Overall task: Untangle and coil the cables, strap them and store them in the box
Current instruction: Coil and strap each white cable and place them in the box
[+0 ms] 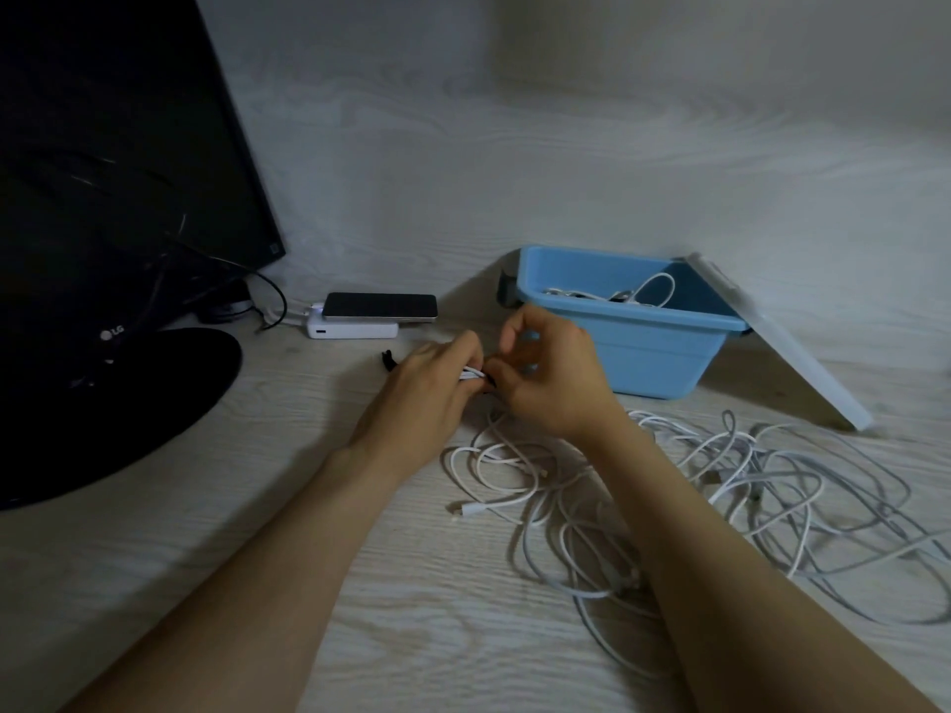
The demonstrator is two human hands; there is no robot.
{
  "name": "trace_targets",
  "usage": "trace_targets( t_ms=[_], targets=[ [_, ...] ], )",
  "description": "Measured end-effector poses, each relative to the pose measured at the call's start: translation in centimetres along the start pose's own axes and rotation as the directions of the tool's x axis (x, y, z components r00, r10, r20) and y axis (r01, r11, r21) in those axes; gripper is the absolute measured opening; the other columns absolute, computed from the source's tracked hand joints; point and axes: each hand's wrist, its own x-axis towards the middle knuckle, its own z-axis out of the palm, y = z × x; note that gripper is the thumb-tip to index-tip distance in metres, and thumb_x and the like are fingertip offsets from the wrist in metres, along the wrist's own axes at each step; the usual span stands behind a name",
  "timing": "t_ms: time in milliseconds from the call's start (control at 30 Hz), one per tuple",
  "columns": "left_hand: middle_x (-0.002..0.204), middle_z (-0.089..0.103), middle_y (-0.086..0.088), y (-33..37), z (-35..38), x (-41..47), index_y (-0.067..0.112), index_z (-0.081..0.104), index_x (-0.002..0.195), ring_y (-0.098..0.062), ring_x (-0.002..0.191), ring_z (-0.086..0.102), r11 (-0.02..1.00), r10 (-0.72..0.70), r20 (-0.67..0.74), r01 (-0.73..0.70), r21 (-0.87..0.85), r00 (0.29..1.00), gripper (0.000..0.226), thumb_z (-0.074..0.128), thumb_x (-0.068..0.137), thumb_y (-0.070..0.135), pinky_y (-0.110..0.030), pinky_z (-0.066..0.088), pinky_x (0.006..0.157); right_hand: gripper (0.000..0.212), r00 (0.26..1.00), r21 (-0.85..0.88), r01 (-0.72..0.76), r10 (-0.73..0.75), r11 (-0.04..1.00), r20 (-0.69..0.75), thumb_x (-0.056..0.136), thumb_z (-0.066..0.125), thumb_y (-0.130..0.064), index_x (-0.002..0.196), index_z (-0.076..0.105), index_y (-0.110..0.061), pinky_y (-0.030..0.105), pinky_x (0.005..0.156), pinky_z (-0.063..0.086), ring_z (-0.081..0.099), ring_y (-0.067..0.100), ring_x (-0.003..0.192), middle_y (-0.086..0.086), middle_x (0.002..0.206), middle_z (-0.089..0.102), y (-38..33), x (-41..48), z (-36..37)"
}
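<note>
Between your two hands, a small bundle of coiled white cable (471,374) is being held just above the table (411,584). Your left hand (427,391) is gripping it, with the fingers curling round the white loops so that only a short stretch is showing. Your right hand (550,378) is meeting it from the other side, its fingertips pinching a black strap (490,381) right against the bundle. Just left of your left hand's knuckles, a black piece (387,360) is poking out; you cannot tell whether it is part of the same strap. Directly behind your right hand, the blue box (653,362) is standing open, with a few white cables (656,293) already lying inside. Its pale lid (782,347) is leaning against the box's far side, one edge resting on the table. Below your right wrist and spreading away to its right, a tangle of white cables (720,486) is lying loose on the table, some of it passing under your right forearm. Beyond your left hand, a phone (381,305) is lying on top of a white power bank (352,330). Further left of that, a black monitor (103,198) is standing on its round base.
</note>
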Motion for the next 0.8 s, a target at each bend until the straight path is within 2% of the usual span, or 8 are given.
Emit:
trace_targets(
  t_ms=[200, 267, 333, 367, 467, 600, 700, 800],
  targets=[
    [0.093, 0.060, -0.007, 0.2, 0.1, 0.1, 0.010, 0.059, 0.100, -0.021, 0.086, 0.056, 0.975, 0.171, -0.162, -0.143, 0.172, 0.972, 0.015, 0.070, 0.098, 0.019, -0.035, 0.048, 0.065, 0.021, 0.991, 0.268, -0.065, 0.030, 0.961, 0.132, 0.094, 0.074, -0.004, 0.086, 0.057, -0.014, 0.028, 0.064, 0.051, 0.061, 0.009, 0.066, -0.002, 0.073, 0.068, 0.6, 1.0, -0.7],
    [0.095, 0.061, -0.008, 0.4, 0.1, 0.2, 0.007, 0.060, 0.101, -0.022, 0.090, 0.056, 0.967, 0.219, -0.185, -0.187, 0.174, 0.958, 0.015, 0.065, 0.101, 0.021, -0.034, 0.046, 0.071, 0.010, 0.982, 0.315, -0.084, 0.023, 0.945, 0.190, 0.098, 0.070, -0.012, 0.097, 0.060, -0.014, 0.027, 0.068, 0.051, 0.063, 0.008, 0.072, -0.001, 0.082, 0.070, 0.8, 1.2, -1.1],
    [0.096, 0.061, -0.009, 0.6, 0.2, 0.4, 0.007, 0.060, 0.103, -0.022, 0.092, 0.054, 0.962, 0.249, -0.198, -0.218, 0.163, 0.948, 0.015, 0.060, 0.103, 0.022, -0.033, 0.044, 0.076, 0.021, 0.969, 0.209, -0.045, -0.008, 0.977, 0.246, 0.100, 0.066, -0.028, 0.114, 0.063, -0.012, 0.030, 0.074, 0.054, 0.068, 0.010, 0.081, 0.002, 0.094, 0.074, 0.9, 1.5, -2.0],
    [0.096, 0.060, -0.009, 0.7, 0.3, 0.4, 0.007, 0.060, 0.104, -0.021, 0.092, 0.053, 0.962, 0.254, -0.202, -0.225, 0.155, 0.946, 0.015, 0.058, 0.104, 0.022, -0.031, 0.043, 0.077, 0.024, 0.958, 0.088, 0.025, -0.049, 0.996, 0.282, 0.103, 0.063, -0.032, 0.113, 0.066, -0.010, 0.029, 0.073, 0.053, 0.067, 0.008, 0.078, 0.001, 0.089, 0.074, 0.9, 1.5, -2.6],
    [0.097, 0.058, -0.009, 1.1, 0.5, 0.5, 0.008, 0.057, 0.107, -0.020, 0.092, 0.053, 0.952, 0.292, -0.188, -0.265, 0.156, 0.938, 0.014, 0.054, 0.105, 0.022, -0.031, 0.044, 0.077, 0.040, 0.925, -0.135, 0.153, -0.093, 0.979, 0.369, 0.109, 0.055, -0.031, 0.078, 0.062, -0.008, 0.017, 0.058, 0.034, 0.047, 0.006, 0.055, -0.009, 0.057, 0.049, 0.3, 1.3, -3.9],
    [0.100, 0.057, -0.010, 1.4, 1.1, 0.9, 0.007, 0.056, 0.110, -0.025, 0.092, 0.056, 0.929, 0.350, -0.147, -0.324, 0.179, 0.925, 0.012, 0.049, 0.106, 0.017, -0.038, 0.049, 0.077, 0.042, 0.890, -0.147, 0.148, -0.067, 0.978, 0.452, 0.109, 0.054, -0.029, 0.078, 0.064, -0.003, 0.016, 0.057, 0.034, 0.043, 0.004, 0.053, -0.009, 0.057, 0.044, -0.1, 1.5, -6.0],
    [0.104, 0.056, -0.011, 1.1, 1.5, 1.1, 0.007, 0.056, 0.111, -0.026, 0.094, 0.056, 0.949, 0.298, -0.128, -0.279, 0.147, 0.946, 0.014, 0.048, 0.101, 0.002, -0.041, 0.049, 0.081, 0.030, 0.860, -0.135, 0.169, -0.079, 0.976, 0.504, 0.107, 0.059, -0.022, 0.078, 0.064, -0.017, 0.018, 0.059, 0.036, 0.046, 0.005, 0.056, -0.010, 0.060, 0.051, -0.4, 1.2, -6.4],
    [0.101, 0.056, -0.009, 1.0, 1.7, 1.2, 0.007, 0.057, 0.106, -0.026, 0.092, 0.055, 0.956, 0.270, -0.114, -0.251, 0.154, 0.956, 0.017, 0.052, 0.097, -0.007, -0.042, 0.048, 0.080, 0.030, 0.888, -0.118, 0.143, -0.075, 0.983, 0.454, 0.104, 0.061, -0.017, 0.074, 0.062, -0.016, 0.025, 0.059, 0.039, 0.047, 0.007, 0.054, -0.004, 0.060, 0.057, 0.0, 0.0, -5.2]
  ],
)
